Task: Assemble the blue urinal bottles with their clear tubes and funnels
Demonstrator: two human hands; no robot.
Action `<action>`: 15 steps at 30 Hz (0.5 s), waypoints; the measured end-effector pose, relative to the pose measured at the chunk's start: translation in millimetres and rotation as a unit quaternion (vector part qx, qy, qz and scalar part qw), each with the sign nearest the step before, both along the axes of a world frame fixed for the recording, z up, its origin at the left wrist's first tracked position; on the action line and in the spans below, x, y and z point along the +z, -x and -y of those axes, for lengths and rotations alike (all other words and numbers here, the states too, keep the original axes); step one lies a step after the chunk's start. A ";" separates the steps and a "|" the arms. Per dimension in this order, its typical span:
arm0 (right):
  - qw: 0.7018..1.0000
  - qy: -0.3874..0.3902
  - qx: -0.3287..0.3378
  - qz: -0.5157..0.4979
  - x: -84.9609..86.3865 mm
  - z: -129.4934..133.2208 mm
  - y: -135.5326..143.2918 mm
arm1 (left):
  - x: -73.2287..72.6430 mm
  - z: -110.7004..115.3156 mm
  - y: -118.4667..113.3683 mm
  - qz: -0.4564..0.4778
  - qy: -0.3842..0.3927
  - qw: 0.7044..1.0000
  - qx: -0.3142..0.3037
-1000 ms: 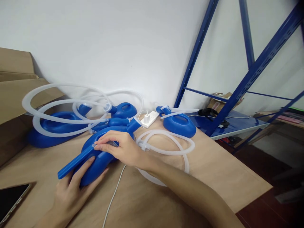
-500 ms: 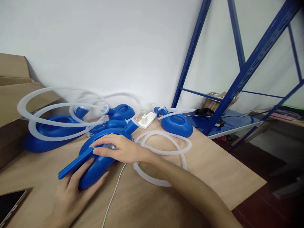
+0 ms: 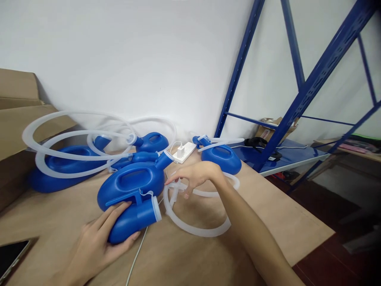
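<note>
My left hand (image 3: 101, 234) is wrapped around a blue plastic urinal head (image 3: 133, 220), a rounded cup with a flat bar handle and a white-rimmed mouth facing right. Directly behind it lies a blue urinal bottle (image 3: 131, 180) with a grip hole and a short neck pointing up to the right. My right hand (image 3: 193, 176) is open, thumb and fingers apart, with nothing visibly held. It hangs over a coil of translucent tube (image 3: 196, 231); whether the fingers touch the tube I cannot tell.
More blue bottles stand at the back, one at left (image 3: 62, 174) under looped tubing and one at right (image 3: 222, 159). A white power strip (image 3: 184, 153) sits by the wall. A cardboard box (image 3: 26, 115) is at left, a phone (image 3: 13, 258) lower left, and a blue shelf rack (image 3: 285, 119) at right.
My right hand has let go of the urinal head and moved right, over the tube coil. In my left hand the head has turned, its white-rimmed mouth now visible.
</note>
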State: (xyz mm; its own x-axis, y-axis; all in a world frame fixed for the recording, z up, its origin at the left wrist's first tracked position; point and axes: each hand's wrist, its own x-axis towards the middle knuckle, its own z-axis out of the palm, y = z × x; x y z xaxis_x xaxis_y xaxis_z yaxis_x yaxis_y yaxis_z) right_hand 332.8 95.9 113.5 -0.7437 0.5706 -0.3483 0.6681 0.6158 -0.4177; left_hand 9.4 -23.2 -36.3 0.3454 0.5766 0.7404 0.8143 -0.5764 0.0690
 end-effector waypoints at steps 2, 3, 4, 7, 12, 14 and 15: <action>0.999 -0.008 0.026 0.037 -5.3 -1.5 10.1 | 4.5 -0.6 -2.8 -0.009 -0.011 1.000 0.009; 0.998 -0.017 0.034 0.057 -7.7 -2.4 15.3 | 6.9 -0.8 -4.3 -0.014 -0.015 1.000 0.011; 0.996 -0.032 0.038 0.069 -9.9 -3.5 20.0 | 8.8 -0.8 -5.7 -0.020 -0.018 1.000 0.012; 0.995 -0.052 0.039 0.075 -15.0 -8.2 26.7 | 9.8 -0.7 -7.9 -0.026 -0.015 1.000 0.006; 0.999 -0.021 0.022 -0.040 -8.1 -16.0 7.0 | 1.4 -0.2 -3.9 -0.028 0.015 0.999 0.002; 0.993 -0.019 0.001 -0.119 1.6 -16.7 -8.5 | -1.2 0.7 -1.7 -0.033 0.023 0.999 0.006; 0.988 -0.026 -0.014 -0.149 7.0 -16.5 -16.5 | -2.0 1.4 -0.7 -0.035 0.029 0.999 0.007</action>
State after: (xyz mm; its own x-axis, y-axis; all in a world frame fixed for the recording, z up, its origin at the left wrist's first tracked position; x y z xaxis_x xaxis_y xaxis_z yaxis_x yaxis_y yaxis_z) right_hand 349.3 112.4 120.5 -0.7923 0.6041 -0.0857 0.5376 0.6246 -0.5664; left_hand 10.0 -24.6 -38.3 0.3870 0.6231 0.6797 0.8267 -0.5610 0.0435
